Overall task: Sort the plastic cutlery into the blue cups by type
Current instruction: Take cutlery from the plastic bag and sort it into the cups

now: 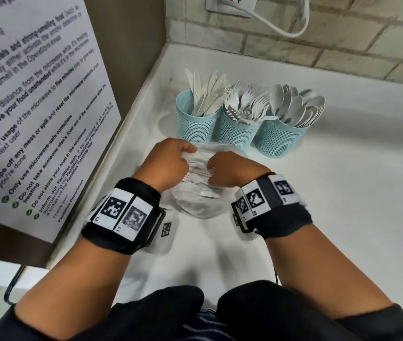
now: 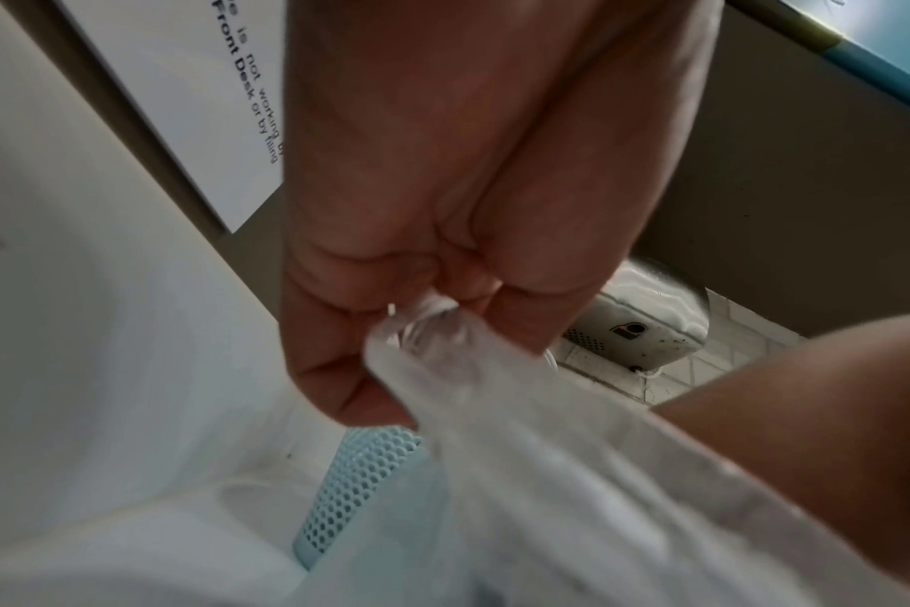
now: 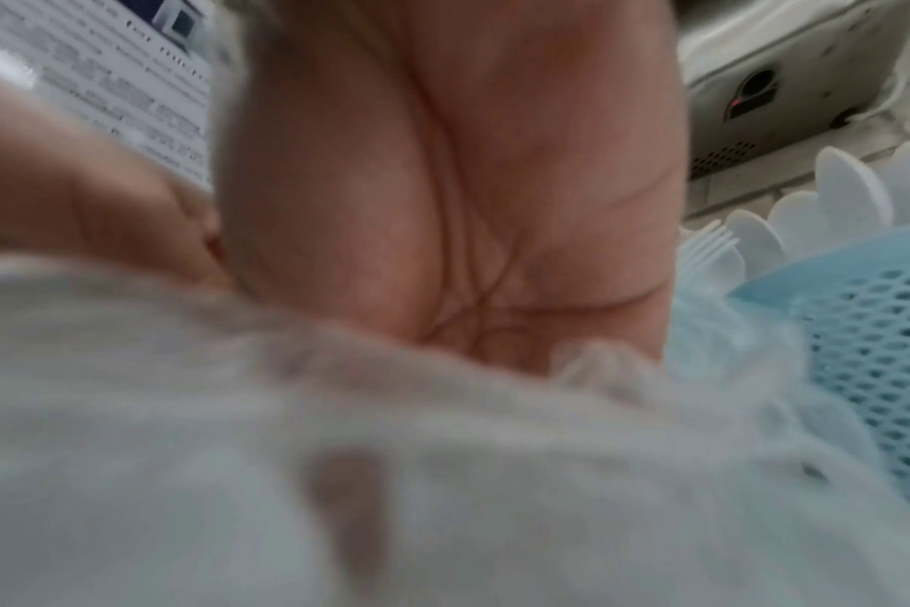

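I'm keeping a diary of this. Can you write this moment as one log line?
left hand: pinches plastic bag | right hand: on bag, grip unclear | blue cups: knives, forks, spoons sorted

On the white notice fixed to the wall at my left, I can read "Do not leave your food unattended", "Wipe off any mess or spill", "Only use microwave-safe containers" and "Thank you!". My left wrist view catches "Front Desk" on the same notice. The wristband tags carry square black-and-white codes, unreadable to me.
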